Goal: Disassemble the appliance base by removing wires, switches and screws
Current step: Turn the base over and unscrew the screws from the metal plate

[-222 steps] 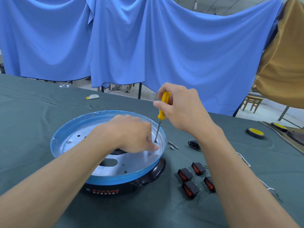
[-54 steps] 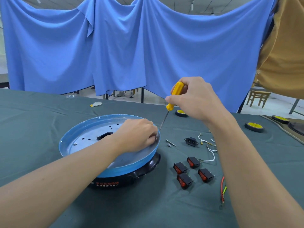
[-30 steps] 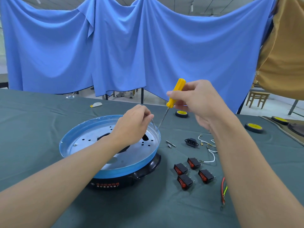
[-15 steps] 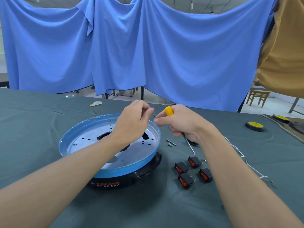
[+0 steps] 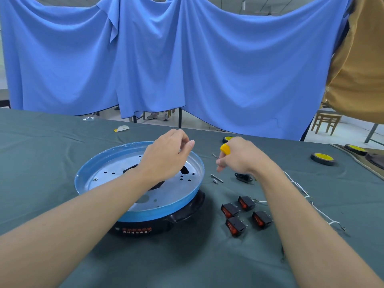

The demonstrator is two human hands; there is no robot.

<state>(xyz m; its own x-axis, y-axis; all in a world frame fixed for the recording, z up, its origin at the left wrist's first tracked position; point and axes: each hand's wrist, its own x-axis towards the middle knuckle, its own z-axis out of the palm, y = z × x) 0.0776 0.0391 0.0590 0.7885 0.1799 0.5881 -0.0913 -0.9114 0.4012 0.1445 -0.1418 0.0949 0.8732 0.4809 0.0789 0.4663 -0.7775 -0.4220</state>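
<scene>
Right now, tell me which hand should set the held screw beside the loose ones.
Right: the right hand pinches the screw near the loose screws; the left hand hovers, seemingly empty, over the base.

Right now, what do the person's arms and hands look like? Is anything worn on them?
Both arms are bare: no sleeve shows as far as the picture reaches. The left hand and the right hand have no gloves, and no ring, watch or bracelet is visible.
</scene>
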